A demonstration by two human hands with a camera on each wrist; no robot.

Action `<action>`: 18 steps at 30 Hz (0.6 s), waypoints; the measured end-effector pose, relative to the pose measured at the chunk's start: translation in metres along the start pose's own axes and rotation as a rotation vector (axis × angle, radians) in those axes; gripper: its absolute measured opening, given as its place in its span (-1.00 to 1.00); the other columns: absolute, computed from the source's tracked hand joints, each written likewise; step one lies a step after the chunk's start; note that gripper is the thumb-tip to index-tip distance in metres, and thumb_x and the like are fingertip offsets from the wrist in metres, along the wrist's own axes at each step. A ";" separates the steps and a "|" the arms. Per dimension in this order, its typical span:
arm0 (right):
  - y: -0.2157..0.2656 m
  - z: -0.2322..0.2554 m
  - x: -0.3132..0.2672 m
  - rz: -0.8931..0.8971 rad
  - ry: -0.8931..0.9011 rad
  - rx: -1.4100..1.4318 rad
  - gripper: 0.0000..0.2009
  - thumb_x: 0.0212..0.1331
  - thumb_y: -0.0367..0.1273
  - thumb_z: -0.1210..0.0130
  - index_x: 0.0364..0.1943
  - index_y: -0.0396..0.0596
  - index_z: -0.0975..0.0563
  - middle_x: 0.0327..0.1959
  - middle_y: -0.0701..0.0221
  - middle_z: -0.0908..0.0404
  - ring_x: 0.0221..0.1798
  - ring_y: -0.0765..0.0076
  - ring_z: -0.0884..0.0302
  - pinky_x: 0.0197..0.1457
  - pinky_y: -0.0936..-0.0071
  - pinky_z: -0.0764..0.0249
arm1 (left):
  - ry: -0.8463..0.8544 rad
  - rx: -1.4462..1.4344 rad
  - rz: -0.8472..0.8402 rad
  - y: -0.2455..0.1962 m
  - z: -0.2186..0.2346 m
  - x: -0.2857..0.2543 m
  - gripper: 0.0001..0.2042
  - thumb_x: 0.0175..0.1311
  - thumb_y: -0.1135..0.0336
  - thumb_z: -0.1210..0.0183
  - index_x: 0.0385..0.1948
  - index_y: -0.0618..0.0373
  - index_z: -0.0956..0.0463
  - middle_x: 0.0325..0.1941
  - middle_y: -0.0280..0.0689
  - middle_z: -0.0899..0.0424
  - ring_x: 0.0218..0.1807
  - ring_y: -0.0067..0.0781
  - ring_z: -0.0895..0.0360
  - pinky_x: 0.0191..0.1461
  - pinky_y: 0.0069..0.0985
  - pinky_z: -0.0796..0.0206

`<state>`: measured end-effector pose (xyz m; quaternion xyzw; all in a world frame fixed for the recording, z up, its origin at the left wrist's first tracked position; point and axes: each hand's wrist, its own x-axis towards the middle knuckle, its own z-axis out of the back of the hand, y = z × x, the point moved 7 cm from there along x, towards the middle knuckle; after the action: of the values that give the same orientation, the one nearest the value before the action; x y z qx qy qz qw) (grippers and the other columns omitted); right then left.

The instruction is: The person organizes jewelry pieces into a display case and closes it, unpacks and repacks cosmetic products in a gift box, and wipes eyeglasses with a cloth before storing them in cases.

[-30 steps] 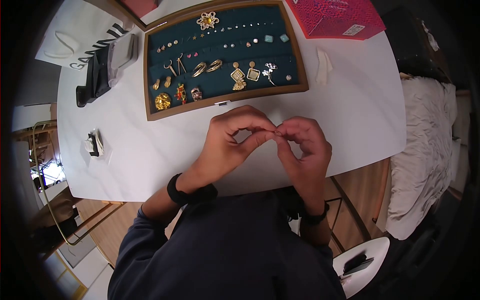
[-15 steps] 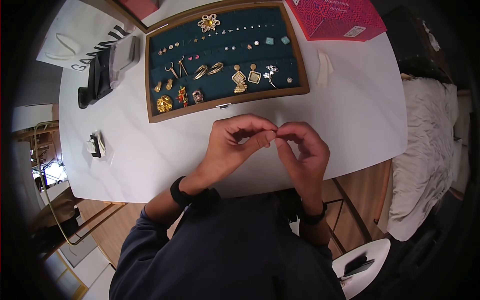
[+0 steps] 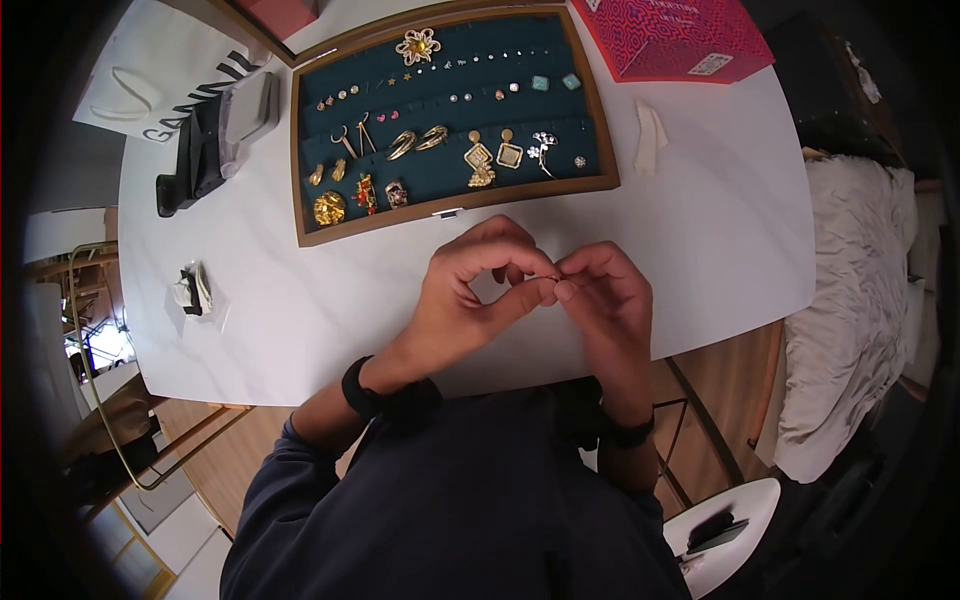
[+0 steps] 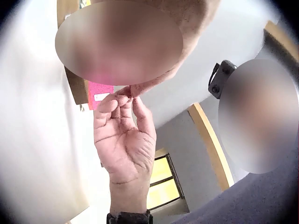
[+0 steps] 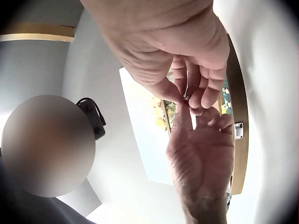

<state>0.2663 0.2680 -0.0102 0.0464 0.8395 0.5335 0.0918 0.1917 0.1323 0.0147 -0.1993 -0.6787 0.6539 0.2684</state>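
Note:
Over the table, in front of the jewelry box, my left hand (image 3: 455,300) and right hand (image 3: 622,310) meet at their fingertips. Thumb and index finger of each pinch a tiny shiny piece (image 5: 186,98), mostly hidden by the fingers; its kind I cannot tell. The right wrist view shows a glint of it between the fingertips. Just beyond the hands lies the open wooden jewelry box (image 3: 390,226), lined in dark green. It bears rows of studs, gold hoop earrings (image 3: 431,137), square drop earrings (image 3: 508,154), a gold round ornament (image 3: 329,208) and a flower brooch (image 3: 417,46).
A pink-red patterned box (image 3: 680,40) stands at the back right, with a white strip (image 3: 649,140) before it. At the left are a white paper bag (image 3: 125,85), a black case (image 3: 198,155) and a small plastic packet (image 3: 193,290). The white table (image 3: 740,240) curves at its right edge.
Both hands stay together at nearly the same spot, their fingers shifting around the tiny piece. The left hand's back fingers have lifted and the right hand has turned slightly. The box's contents look the same.

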 end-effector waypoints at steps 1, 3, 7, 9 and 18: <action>-0.002 0.001 0.000 -0.023 0.017 -0.004 -0.85 0.35 -0.59 -0.18 -0.06 -0.23 -0.54 -0.13 0.38 -0.66 -0.01 0.53 -0.63 0.14 0.51 -0.52 | -0.001 0.000 0.000 -0.001 0.000 0.001 -0.86 0.22 0.57 -0.41 -0.23 0.11 -0.74 -0.28 -0.40 -0.60 -0.29 -0.61 -0.45 -0.21 -0.59 -0.30; -0.004 0.002 -0.001 -0.020 -0.008 -0.017 -0.87 0.34 -0.59 -0.20 -0.08 -0.22 -0.56 -0.16 0.40 -0.66 -0.04 0.55 -0.63 0.13 0.52 -0.51 | -0.007 0.069 -0.044 -0.007 -0.001 0.001 -0.86 0.21 0.57 -0.41 -0.25 0.13 -0.72 -0.29 -0.37 -0.62 -0.32 -0.61 -0.47 -0.22 -0.59 -0.31; -0.003 0.004 -0.003 -0.016 -0.091 -0.114 -0.91 0.29 -0.59 -0.25 -0.17 -0.20 -0.60 -0.19 0.45 -0.66 -0.09 0.59 -0.62 0.10 0.55 -0.51 | -0.044 0.142 -0.080 -0.010 0.002 0.000 -0.83 0.17 0.61 -0.39 -0.25 0.15 -0.71 -0.30 -0.31 -0.64 -0.32 -0.52 -0.56 -0.23 -0.53 -0.39; -0.004 0.004 -0.004 -0.016 -0.106 -0.137 -0.90 0.28 -0.60 -0.26 -0.18 -0.20 -0.60 -0.20 0.46 -0.66 -0.11 0.59 -0.62 0.10 0.55 -0.52 | -0.005 0.351 -0.236 -0.019 0.001 -0.002 -0.79 0.09 0.64 -0.36 -0.23 0.17 -0.71 -0.29 -0.25 -0.64 -0.29 -0.34 -0.63 -0.25 -0.41 -0.48; 0.010 -0.003 -0.002 0.107 -0.162 -0.294 -0.85 0.21 -0.63 -0.26 -0.17 -0.21 -0.60 -0.20 0.44 -0.66 -0.12 0.56 -0.63 0.08 0.53 -0.54 | 0.063 0.636 -0.430 -0.038 0.001 -0.001 -0.80 0.09 0.62 -0.30 -0.23 0.21 -0.66 -0.26 -0.20 -0.65 -0.26 -0.15 -0.65 -0.22 -0.32 -0.53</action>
<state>0.2675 0.2691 -0.0001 0.1200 0.7387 0.6490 0.1366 0.1944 0.1284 0.0521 0.0208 -0.4597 0.7540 0.4687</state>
